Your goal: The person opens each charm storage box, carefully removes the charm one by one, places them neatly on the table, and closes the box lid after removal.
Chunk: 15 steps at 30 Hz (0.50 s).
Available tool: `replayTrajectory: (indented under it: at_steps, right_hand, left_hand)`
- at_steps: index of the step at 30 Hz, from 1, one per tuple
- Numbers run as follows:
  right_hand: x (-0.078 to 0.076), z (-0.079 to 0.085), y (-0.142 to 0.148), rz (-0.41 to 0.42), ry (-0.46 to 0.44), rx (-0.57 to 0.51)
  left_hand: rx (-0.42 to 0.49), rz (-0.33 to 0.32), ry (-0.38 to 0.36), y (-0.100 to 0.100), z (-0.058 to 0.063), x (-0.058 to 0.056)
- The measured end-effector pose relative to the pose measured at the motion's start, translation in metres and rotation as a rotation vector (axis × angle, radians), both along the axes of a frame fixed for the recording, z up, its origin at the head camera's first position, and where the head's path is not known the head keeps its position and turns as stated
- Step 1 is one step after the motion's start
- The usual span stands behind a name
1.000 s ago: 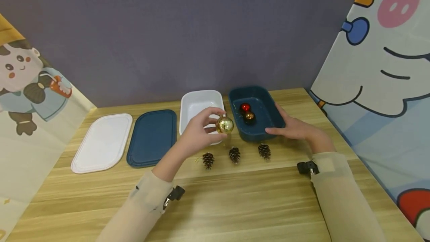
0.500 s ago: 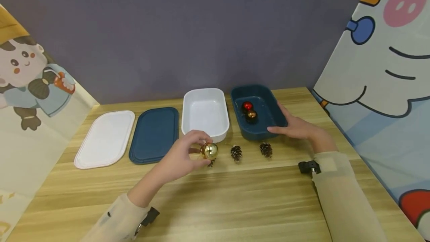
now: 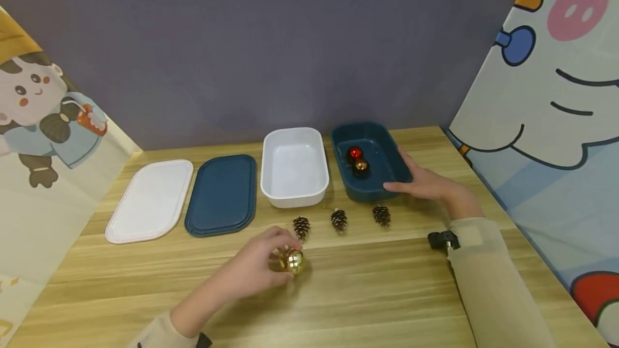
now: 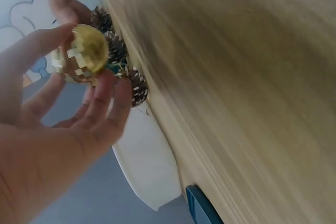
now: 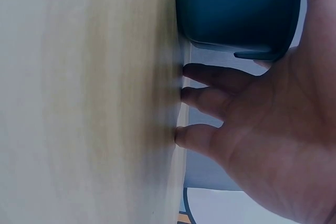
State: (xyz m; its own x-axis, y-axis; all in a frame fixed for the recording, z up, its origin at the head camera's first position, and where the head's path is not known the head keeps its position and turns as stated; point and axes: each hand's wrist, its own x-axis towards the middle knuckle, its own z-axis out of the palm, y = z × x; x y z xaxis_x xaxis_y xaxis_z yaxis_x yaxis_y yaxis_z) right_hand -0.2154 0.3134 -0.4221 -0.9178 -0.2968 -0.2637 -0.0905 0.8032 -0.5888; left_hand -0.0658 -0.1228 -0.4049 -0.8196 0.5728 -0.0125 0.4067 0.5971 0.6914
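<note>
Near three pine cones, a gold ball is pinched by the left hand. The blue box is touched by the right hand, three outstretched fingers being shown only from the right wrist.

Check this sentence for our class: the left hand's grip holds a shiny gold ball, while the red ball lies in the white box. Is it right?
Not quite: the red ball lies in the dark blue box, as the head view shows. The left hand's grip does hold a shiny gold ball.
</note>
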Motion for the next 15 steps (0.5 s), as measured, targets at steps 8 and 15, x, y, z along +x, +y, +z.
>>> replayTrajectory:
  at_steps: [8,15]
  right_hand:
    - [0.0018,-0.0003,0.0003,-0.008,-0.007,-0.01]
    - [0.0023,0.0017,-0.0002,-0.007,-0.006,-0.014]
  left_hand:
    - [-0.091,-0.046,0.02,0.0079,-0.0047,0.0035]
    - [-0.121,-0.07,-0.024,0.0108,-0.007,0.0051]
